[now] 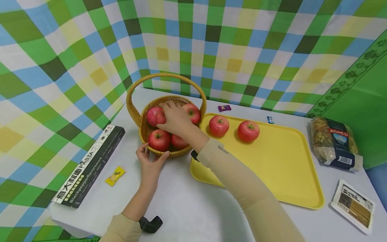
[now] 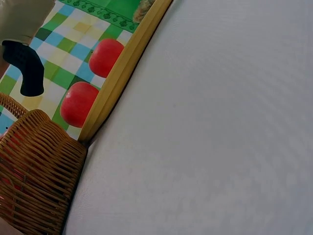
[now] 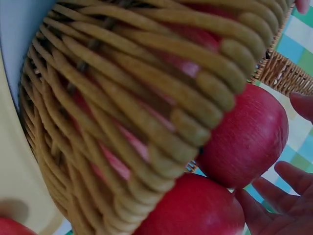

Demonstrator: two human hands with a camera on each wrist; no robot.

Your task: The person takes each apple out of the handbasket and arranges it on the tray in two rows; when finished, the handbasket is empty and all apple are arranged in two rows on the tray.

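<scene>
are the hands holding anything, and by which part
The left hand touches the wicker basket at its near rim, with no clear grip. The right hand is over red apples inside; whether it grips one cannot be told.

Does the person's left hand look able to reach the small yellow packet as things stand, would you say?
Probably yes: the small yellow packet lies near the left hand, and nothing stands between them, though the hand would likely have to leave the basket first.
</scene>
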